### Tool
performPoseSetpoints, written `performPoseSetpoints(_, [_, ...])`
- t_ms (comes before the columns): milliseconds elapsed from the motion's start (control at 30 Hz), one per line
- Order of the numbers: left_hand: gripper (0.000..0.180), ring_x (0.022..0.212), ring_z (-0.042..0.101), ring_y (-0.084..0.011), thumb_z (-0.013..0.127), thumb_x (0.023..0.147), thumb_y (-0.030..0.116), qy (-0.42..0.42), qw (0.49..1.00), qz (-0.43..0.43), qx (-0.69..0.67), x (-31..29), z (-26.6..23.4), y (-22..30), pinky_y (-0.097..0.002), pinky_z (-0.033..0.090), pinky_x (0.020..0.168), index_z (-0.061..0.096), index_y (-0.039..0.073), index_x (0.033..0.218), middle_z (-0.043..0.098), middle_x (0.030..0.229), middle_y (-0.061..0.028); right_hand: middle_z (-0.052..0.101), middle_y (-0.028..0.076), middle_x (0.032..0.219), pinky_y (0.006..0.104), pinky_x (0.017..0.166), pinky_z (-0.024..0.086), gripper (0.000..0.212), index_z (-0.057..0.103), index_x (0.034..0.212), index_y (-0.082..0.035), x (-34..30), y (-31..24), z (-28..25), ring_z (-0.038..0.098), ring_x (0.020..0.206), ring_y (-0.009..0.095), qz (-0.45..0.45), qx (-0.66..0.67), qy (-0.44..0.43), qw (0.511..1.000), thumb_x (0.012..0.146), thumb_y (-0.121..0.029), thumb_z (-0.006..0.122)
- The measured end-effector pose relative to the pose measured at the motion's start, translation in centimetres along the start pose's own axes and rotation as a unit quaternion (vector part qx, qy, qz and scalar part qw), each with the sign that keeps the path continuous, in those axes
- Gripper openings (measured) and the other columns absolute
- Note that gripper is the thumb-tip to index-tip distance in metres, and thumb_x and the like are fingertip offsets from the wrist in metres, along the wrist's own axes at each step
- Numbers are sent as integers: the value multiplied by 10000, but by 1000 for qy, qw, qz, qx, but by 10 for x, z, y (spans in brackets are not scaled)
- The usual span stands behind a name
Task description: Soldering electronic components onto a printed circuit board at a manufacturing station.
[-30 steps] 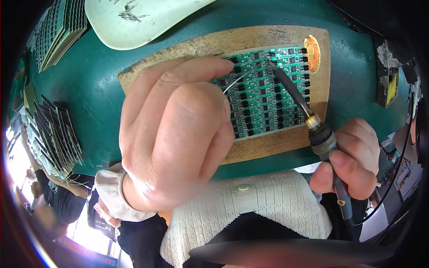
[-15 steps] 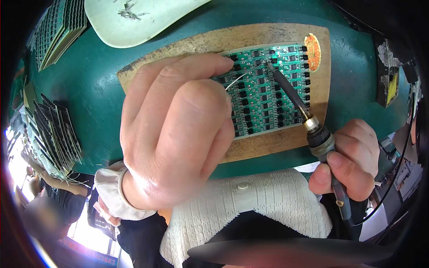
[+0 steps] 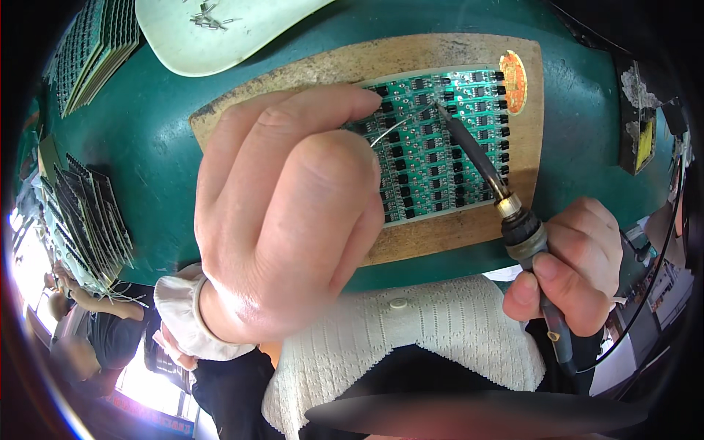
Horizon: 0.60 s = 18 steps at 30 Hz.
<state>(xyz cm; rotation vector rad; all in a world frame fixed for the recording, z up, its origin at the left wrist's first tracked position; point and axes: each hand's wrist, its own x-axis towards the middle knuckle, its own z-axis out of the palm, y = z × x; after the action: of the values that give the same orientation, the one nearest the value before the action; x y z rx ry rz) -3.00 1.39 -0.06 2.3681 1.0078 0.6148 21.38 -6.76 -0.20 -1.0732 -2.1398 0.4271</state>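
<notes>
A green circuit board panel [image 3: 433,169] with rows of small black parts lies on a brown wooden board [image 3: 337,66]. My left hand [image 3: 286,198] covers the panel's left side, with a fingertip on its upper left edge. A thin solder wire [image 3: 392,132] runs out from between this hand's closed fingers toward the upper middle of the panel. My right hand [image 3: 579,271] grips a soldering iron [image 3: 524,235] by its dark handle. The iron's tip meets the panel's upper part, close to the wire's end. My left palm and the wire's other end are hidden.
A pale tray [image 3: 235,37] with small metal pieces is at the far left. Stacked circuit boards [image 3: 99,51] and a leaning bunch of boards [image 3: 88,220] stand on the green table [image 3: 161,161]. The iron's black cable [image 3: 653,293] trails right. Another person [image 3: 110,330] is at lower left.
The iron's tip has shifted slightly left and up, with my right hand following. The panel and wooden board sit a touch higher in view. My left hand stays nearly still.
</notes>
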Motion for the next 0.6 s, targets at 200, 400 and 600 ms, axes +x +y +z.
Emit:
performPoseSetpoints(200, [174,901,636,-317,588,811,-118,-2,1000,6,-2,-2,-2,0,-379,499,815,505,-10,919,671,1064,-228,526,119,693,328,416,316,283,443,1115,-6,1,-3,-5,421,474,182,-13,-6,-26,1000,913,-145,585])
performPoseSetpoints(400, [164,896,635,-318,595,814,-108,3,1000,11,-1,-1,0,0,-381,499,813,508,-9,911,673,1061,-223,523,135,734,348,428,325,277,448,1112,-9,-3,-2,-9,427,502,196,-17,9,-12,1000,913,-149,580])
performPoseSetpoints(600, [154,902,634,-315,612,815,-94,3,1000,9,10,-1,0,1,-381,496,819,523,-11,910,673,1056,-216,520,131,726,343,427,321,281,447,1109,-9,1,-3,-7,428,500,195,-7,13,-34,999,909,-148,588])
